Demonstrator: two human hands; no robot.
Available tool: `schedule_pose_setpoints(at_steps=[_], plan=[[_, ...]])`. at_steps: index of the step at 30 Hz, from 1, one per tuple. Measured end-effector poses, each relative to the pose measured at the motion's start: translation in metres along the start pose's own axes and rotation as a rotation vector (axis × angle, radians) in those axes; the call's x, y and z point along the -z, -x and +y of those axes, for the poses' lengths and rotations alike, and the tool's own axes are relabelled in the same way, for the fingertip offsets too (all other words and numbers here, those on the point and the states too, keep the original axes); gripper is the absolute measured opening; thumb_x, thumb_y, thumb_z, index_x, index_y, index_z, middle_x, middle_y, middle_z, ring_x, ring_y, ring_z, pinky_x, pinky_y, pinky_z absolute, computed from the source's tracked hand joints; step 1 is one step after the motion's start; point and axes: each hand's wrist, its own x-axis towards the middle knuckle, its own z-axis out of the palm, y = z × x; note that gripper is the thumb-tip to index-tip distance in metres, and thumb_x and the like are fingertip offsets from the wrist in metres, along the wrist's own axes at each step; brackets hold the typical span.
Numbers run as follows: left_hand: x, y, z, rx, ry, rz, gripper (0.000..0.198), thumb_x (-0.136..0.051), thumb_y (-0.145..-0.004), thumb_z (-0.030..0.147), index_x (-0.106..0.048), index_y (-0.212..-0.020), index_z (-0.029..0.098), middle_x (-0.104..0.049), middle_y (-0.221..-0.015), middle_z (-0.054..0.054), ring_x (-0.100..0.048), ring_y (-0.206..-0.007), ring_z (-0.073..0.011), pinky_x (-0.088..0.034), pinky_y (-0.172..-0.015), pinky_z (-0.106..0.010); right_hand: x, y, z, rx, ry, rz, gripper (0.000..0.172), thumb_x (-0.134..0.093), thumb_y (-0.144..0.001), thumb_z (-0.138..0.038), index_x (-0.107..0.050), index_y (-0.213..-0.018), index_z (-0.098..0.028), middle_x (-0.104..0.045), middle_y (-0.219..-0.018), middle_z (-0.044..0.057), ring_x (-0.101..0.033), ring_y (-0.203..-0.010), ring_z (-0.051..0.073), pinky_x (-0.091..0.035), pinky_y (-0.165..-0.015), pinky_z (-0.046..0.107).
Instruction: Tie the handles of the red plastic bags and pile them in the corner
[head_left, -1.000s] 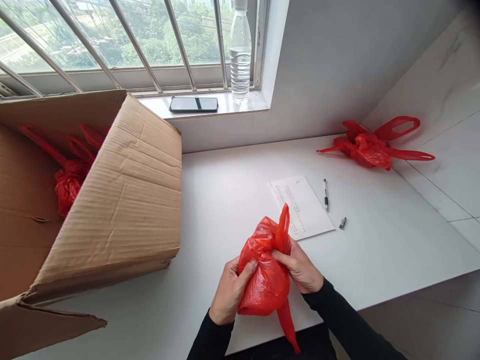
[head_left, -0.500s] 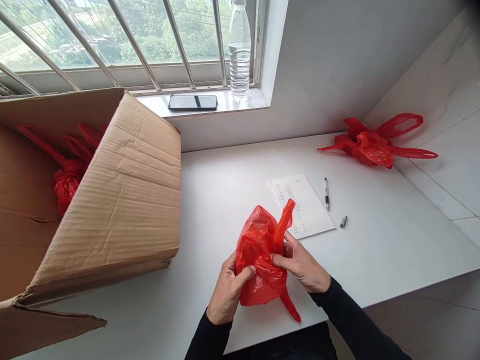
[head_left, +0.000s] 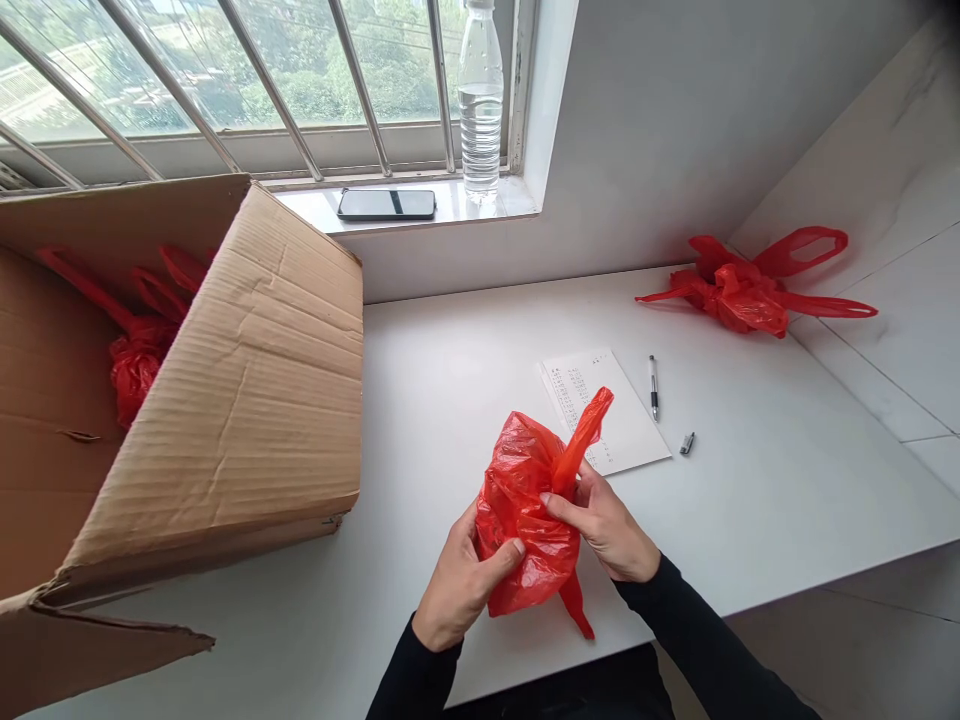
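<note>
A red plastic bag (head_left: 529, 520) is held up between both hands over the front of the white table. My left hand (head_left: 466, 578) grips its left side, thumb on top and fingers hidden behind. On the right side my right hand (head_left: 604, 520) pinches the bag near the gathered part, its thumb pressed on the front. One handle sticks up to the right, another hangs down below. What the bag contains cannot be made out. Just behind it lies a sheet of paper (head_left: 637, 430) with handwritten columns, partly covered by the bag.
At left stands an open cardboard box (head_left: 247, 370) with red bags (head_left: 139, 370) inside. More red bags (head_left: 750, 295) lie at the back right. A pen (head_left: 654, 388) and its cap (head_left: 688, 443) rest beside the paper. The windowsill holds a phone (head_left: 386, 204) and a water bottle (head_left: 480, 110).
The bag has tilted and shifted slightly right in my hands; its upper handle now leans further right. My left thumb has moved a little right and down across the bag.
</note>
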Motion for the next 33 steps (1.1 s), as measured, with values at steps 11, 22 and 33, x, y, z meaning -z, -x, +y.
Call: schedule_pose_setpoints(at_steps=[11,22,33], plan=[[0.002,-0.003,-0.002,0.016,0.022,0.069,0.036,-0.074,-0.084,0.031,-0.068,-0.118,0.019,-0.074,-0.107,-0.009,-0.068,-0.098,-0.0263,-0.053,-0.088,-0.036,-0.002,0.001,0.010,0.008,0.019,-0.003,0.042,-0.077,-0.084,-0.037,-0.060,-0.120,-0.024,-0.070,-0.113,0.006,-0.065,-0.109,0.028,-0.052,-0.099,0.048],[0.015,0.003,-0.007,-0.038,0.095,-0.067,0.043,-0.072,-0.088,0.032,-0.064,-0.128,0.020,-0.067,-0.129,-0.013,-0.062,-0.117,-0.0313,-0.049,-0.100,-0.041,0.000,0.002,0.012,-0.036,-0.077,0.025,0.046,-0.076,-0.085,-0.039,-0.055,-0.124,-0.026,-0.069,-0.118,0.005,-0.064,-0.112,0.027,-0.049,-0.103,0.048],[0.006,0.001,-0.003,0.012,0.003,0.042,0.038,-0.072,-0.087,0.040,-0.070,-0.120,0.022,-0.072,-0.122,-0.011,-0.068,-0.108,-0.0287,-0.056,-0.089,-0.037,-0.001,0.002,0.014,0.011,0.000,-0.007,0.048,-0.077,-0.084,-0.035,-0.056,-0.126,-0.028,-0.069,-0.116,0.005,-0.064,-0.111,0.027,-0.050,-0.101,0.047]])
